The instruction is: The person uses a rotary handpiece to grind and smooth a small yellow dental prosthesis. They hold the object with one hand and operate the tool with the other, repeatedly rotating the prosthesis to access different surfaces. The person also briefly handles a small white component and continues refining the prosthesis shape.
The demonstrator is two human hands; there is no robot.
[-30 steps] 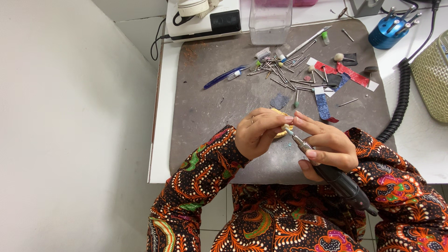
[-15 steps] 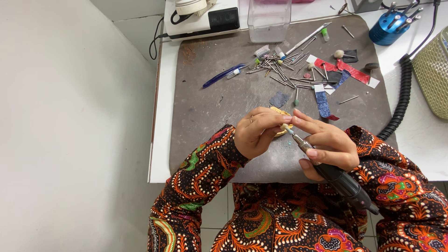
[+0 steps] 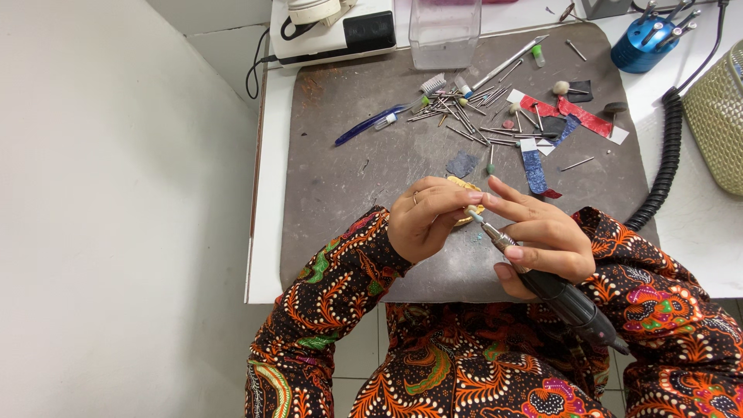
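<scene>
Left hand (image 3: 424,218) closed around a small gold piece (image 3: 467,203) over the grey mat (image 3: 348,178); right hand (image 3: 542,238) gripping a rotary tool (image 3: 553,286), its tip against the piece; scattered bits (image 3: 472,116) lie at the mat's far edge.

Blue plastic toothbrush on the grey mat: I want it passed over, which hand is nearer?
Left. The left hand is below the blue plastic toothbrush; the right hand lies farther right.

Left hand (image 3: 424,218) pinching a small yellow piece (image 3: 467,188) over the grey mat (image 3: 348,170). Right hand (image 3: 542,236) gripping a dark rotary handpiece (image 3: 557,292), tip touching the piece. Scattered burs (image 3: 464,116) and blue pen (image 3: 371,124) farther back on the worktop (image 3: 267,232).
</scene>
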